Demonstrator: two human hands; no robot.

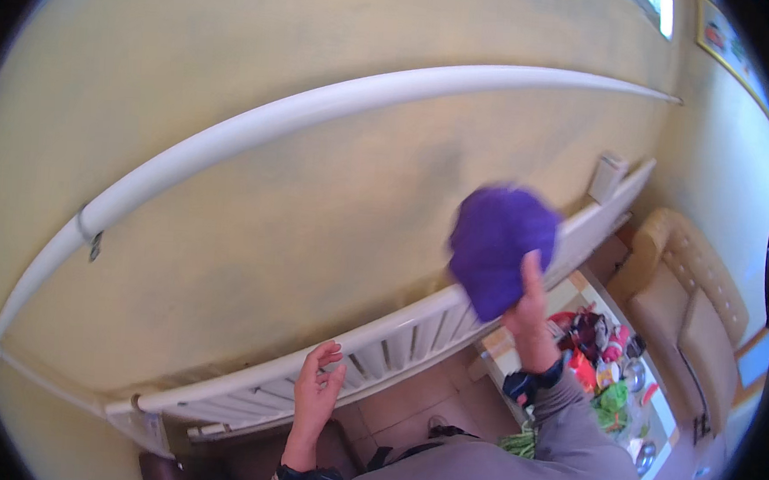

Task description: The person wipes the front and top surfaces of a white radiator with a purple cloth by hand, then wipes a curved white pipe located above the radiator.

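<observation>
My right hand (530,315) holds a folded purple cloth (503,250), thumb on its near face, up in front of the wall. The cloth is slightly blurred. My left hand (317,391) is lifted over the white radiator (392,336), its fingers loosely curled and apart, with nothing in it. Each wrist wears a black band with a small device. A thick white pipe (340,99) runs along the wall above both hands.
At the right, a table (661,415) bears a green leafy vegetable (612,402), metal bowls and colourful packets. A tan tufted sofa (677,311) stands beyond it. A brown leather seat (245,459) is at the lower left. A small white box (607,178) sits at the radiator's far end.
</observation>
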